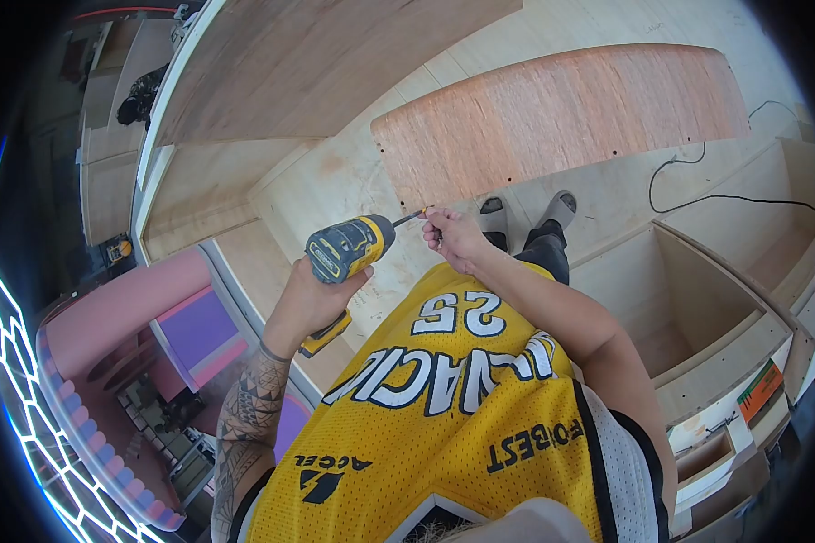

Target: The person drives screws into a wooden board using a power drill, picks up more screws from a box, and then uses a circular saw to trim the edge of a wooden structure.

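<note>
My left hand is wrapped round the handle of a yellow and black power drill. The drill points right, and its bit reaches to the fingertips of my right hand. Those fingers are pinched at the bit's tip; a small thing there is too small to make out. Just beyond both hands lies a long curved reddish wooden panel with small dark holes or screws along its near edge.
A tall plywood panel rises at the upper left. Open wooden boxes stand at the right, near a black cable. My sandalled feet are on the pale wooden floor. A pink and purple structure stands at the left.
</note>
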{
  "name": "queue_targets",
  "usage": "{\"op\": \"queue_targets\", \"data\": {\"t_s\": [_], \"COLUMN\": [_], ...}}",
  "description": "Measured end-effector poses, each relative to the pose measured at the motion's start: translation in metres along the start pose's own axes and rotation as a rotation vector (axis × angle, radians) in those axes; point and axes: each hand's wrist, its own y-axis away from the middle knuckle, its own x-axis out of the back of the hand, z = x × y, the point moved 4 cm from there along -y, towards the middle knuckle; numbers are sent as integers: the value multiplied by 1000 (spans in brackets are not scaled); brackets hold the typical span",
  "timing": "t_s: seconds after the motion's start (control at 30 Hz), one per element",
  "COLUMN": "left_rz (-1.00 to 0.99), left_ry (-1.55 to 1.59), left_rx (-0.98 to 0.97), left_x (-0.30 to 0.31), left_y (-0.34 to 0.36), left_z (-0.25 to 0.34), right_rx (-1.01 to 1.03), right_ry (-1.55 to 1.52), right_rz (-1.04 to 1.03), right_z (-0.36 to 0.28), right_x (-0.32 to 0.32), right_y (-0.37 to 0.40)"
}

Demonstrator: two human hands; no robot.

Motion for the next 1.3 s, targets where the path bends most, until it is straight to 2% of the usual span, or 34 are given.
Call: {"op": "queue_targets", "data": {"t_s": [0.03,0.1,0.23,0.3,0.33,0.4,0.43,0.5,0.6,0.93,1.0,1.13,1.2,1.3], "left_rz": [-2,33,26,20,20,27,28,-46,-25,-18,-18,-16,-11,25], "left_ry": [-1,-45,-102,-89,-89,-102,-107,-100,-82,-58,-62,-18,-71,-31], "left_rx": [3,-162,-190,-215,-216,-225,-224,-160,-124,-74,-131,-95,-170,-115], "left_x": [0,-1,-1,-1,-2,-2,-2,-6,-12,-23,-25,-29,-29,-30], "left_y": [-2,-7,-7,-7,-8,-9,-9,-12,-18,-24,-25,-24,-24,-21], "left_z": [-2,-4,-3,-1,0,2,2,1,0,0,2,-3,-3,-6], "right_rx": [3,4,112,289,289,597,597,594,554,543,540,560,541,550], "right_ry": [70,137,281,392,392,525,519,720,762,788,796,818,818,828], "right_rz": [-19,-38,431,661,661,726,724,723,705,681,689,693,683,677], "right_z": [-1,-5,-33,-54,-66,-96,-99,-106,-109,-112,-114,-112,-112,-112], "right_x": [3,11,66,99,100,98,102,105,108,101,99,103,102,104], "right_y": [0,3,22,18,24,41,42,42,38,46,48,47,45,46]}}
